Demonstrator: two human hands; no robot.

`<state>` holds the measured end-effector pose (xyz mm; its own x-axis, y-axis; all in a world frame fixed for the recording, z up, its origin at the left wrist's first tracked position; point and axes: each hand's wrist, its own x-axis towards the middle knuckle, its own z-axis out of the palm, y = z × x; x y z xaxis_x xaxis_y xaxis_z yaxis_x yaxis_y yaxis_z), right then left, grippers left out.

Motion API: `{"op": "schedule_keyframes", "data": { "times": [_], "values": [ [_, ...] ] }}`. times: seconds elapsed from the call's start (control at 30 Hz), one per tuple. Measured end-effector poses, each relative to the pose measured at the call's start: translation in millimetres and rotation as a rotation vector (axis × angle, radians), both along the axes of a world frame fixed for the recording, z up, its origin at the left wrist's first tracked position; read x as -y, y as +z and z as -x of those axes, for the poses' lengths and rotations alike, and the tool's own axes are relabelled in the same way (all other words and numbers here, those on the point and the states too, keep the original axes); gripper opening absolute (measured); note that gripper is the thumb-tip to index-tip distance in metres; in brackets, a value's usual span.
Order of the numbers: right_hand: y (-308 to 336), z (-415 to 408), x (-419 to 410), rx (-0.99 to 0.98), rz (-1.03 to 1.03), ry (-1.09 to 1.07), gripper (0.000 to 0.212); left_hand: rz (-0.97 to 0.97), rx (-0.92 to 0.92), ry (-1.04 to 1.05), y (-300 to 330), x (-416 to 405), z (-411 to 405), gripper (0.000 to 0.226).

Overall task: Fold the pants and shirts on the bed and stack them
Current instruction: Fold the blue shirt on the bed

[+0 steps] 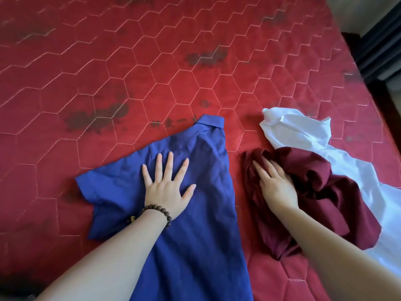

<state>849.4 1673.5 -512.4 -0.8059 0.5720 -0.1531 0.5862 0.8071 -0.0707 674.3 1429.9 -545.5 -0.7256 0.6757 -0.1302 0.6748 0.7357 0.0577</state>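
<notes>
Blue shirt [195, 192] lies partly folded under left hand [167, 187], fingers spread flat, pressing, gripping nothing. Right hand [275, 183] rests on crumpled maroon garment [314, 203] just beside; grip unclear, cannot tell. Risk: left hand lifts, fold springs open; sleeve left of that hand skews. White garment [303, 135] beyond right hand, partly under maroon, may drag along. Bed [108, 83] carries all 3.

One blue shirt [195, 170], one maroon garment [314, 192], one white garment [303, 129], two hands, one bracelet [156, 210].
</notes>
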Motion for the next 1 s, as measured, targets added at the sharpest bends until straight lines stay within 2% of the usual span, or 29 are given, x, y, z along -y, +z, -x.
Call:
{"op": "schedule_keyframes", "data": {
  "times": [0.07,0.2,0.27,0.33,0.37,0.47,0.57,0.67,0.77,0.87,1.0],
  "values": [
    [3,-6,-32,0.05,0.01,-0.082,0.062,-0.01,0.0,-0.001,-1,0,-1,0.073],
    [21,-1,-60,0.161,-0.105,-0.19,0.06,0.015,0.022,-0.006,-1,1,0,0.073],
    [30,13,-47,0.009,-0.16,-0.183,0.054,0.033,0.051,-0.016,2,1,1,0.073],
    [34,33,-20,-0.217,-0.186,-0.077,0.046,-0.019,0.085,-0.02,10,2,4,0.072],
    [34,46,-5,-0.276,-0.158,-0.037,0.044,-0.079,0.091,0.005,16,4,9,0.071],
    [28,86,33,-0.238,0.127,-0.076,0.051,-0.257,-0.013,0.197,27,24,41,0.06],
    [17,118,47,-0.187,0.323,-0.116,0.065,-0.238,-0.048,0.352,28,51,79,0.051],
    [11,142,49,-0.171,0.427,-0.048,0.072,-0.144,-0.028,0.252,31,65,100,0.038],
    [2,148,56,-0.249,0.542,-0.027,0.061,-0.124,-0.027,0.102,31,70,107,0.04],
    [2,146,54,-0.294,0.431,0.023,0.052,-0.177,-0.045,0.022,37,69,108,0.05],
    [19,162,23,-0.421,0.237,0.02,0.05,-0.264,-0.134,0.02,55,36,131,0.048]
  ]
}}
